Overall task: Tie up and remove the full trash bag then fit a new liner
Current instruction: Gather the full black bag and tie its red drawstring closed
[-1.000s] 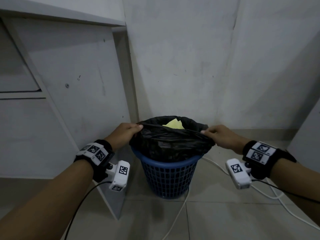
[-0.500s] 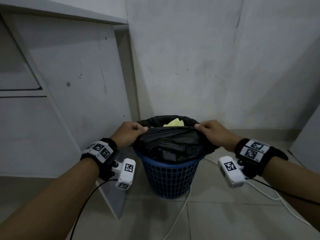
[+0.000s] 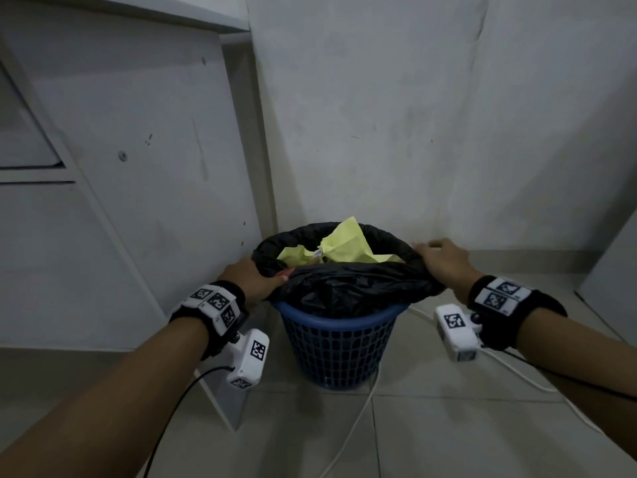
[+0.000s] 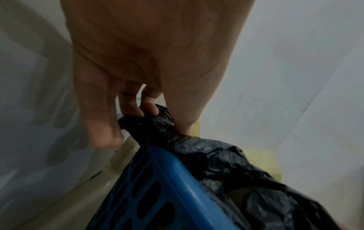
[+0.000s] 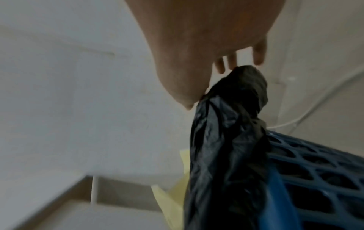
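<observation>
Trash bag [image 3: 344, 291] sits in the blue basket [image 3: 337, 343], yellow paper [image 3: 344, 246] heaped above the rim. Your left hand [image 3: 251, 279] fingers [image 4: 130, 105] clamp the rolled rim. Your right hand [image 3: 443, 262] lies over the rim, grip unclear. Risk: a one-sided pull tips the basket and spills paper.

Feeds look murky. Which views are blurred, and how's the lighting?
Head view: dim, flat light, wide-angle bending at edges; right hand smeared at fingertips, black bag and yellow paper readable. Left wrist: fingers soft, blue basket fairly sharp. Right wrist: motion blur throughout.

Grey walls [image 3: 413, 115], tiled floor [image 3: 448, 436], dim light
</observation>
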